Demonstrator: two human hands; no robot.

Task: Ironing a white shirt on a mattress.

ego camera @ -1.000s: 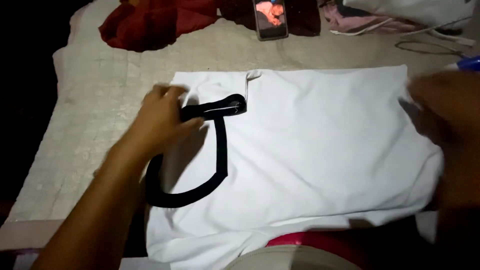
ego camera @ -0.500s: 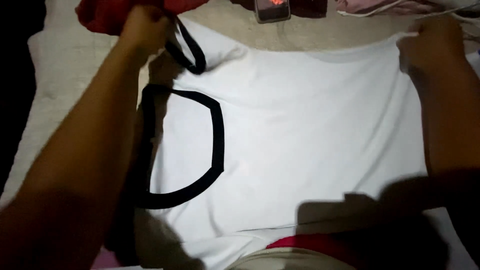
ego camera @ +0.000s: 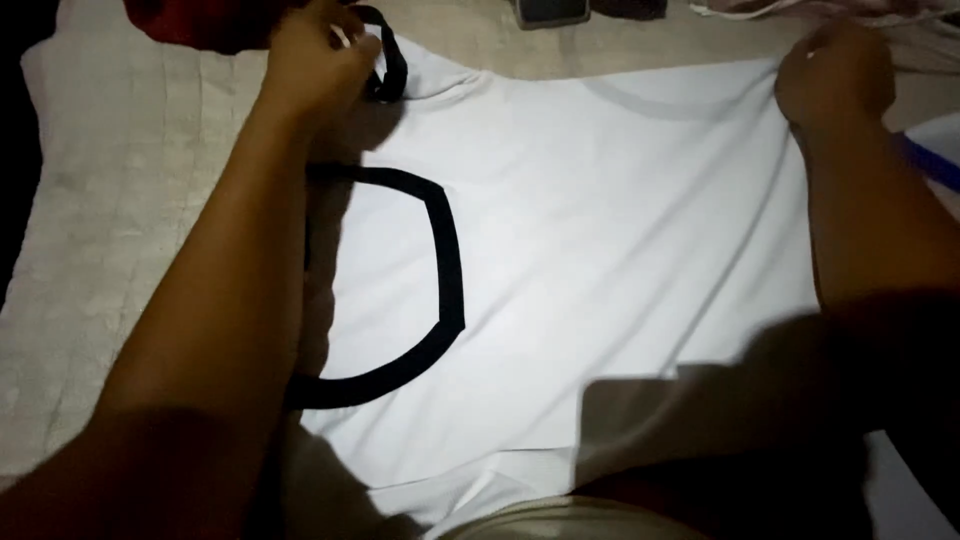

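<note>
Both my hands pinch the white shirt's (ego camera: 620, 250) far edge on the bed (ego camera: 120, 220): left hand (ego camera: 320, 65) at the black-trimmed sleeve, right hand (ego camera: 835, 75) probably gripping the hem. Uneven pull could wrinkle it.

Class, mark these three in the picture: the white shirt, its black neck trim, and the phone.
white shirt (ego camera: 620, 230), head view, on its flat middle.
black neck trim (ego camera: 450, 270), head view, on the right side of the curve.
phone (ego camera: 550, 10), head view, on its lower edge.
</note>
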